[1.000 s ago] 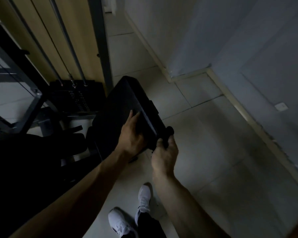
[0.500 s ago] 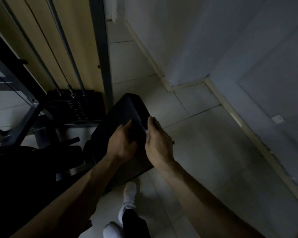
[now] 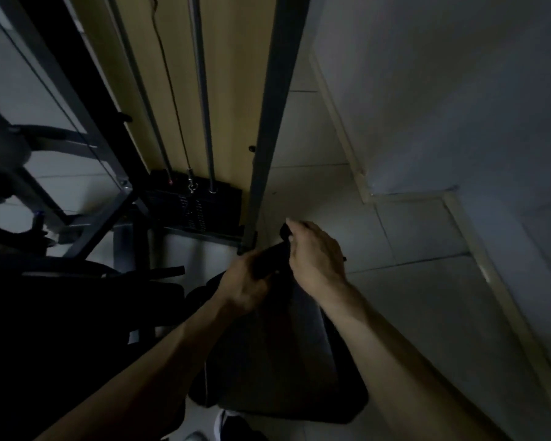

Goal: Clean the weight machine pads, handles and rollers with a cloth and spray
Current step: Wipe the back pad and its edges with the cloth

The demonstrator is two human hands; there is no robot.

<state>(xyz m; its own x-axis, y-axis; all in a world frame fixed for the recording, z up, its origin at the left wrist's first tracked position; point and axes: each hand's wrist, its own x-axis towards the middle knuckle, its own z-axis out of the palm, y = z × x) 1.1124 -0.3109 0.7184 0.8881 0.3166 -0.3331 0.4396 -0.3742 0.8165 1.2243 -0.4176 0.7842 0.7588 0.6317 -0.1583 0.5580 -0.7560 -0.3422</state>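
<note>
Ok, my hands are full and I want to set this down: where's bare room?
Bare floor tiles lie right of the black pad, between it, the grey post and the wall skirting. Left of the pad is crowded: frame bars and weight stack.

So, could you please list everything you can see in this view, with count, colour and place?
pad: one, black, bottom centre, below the hands
cloth: one, dark, between both hands; too dim to be sure it is cloth
weight stack: one, black, centre left
rods: two, grey, rising from the stack
frame post: one, grey, right of the rods
floor tiles: several, pale grey, right
wall: one, grey, upper right
shoe: one, white, bottom edge
left hand: grips the cloth's lower part
right hand: pinches its top
</note>
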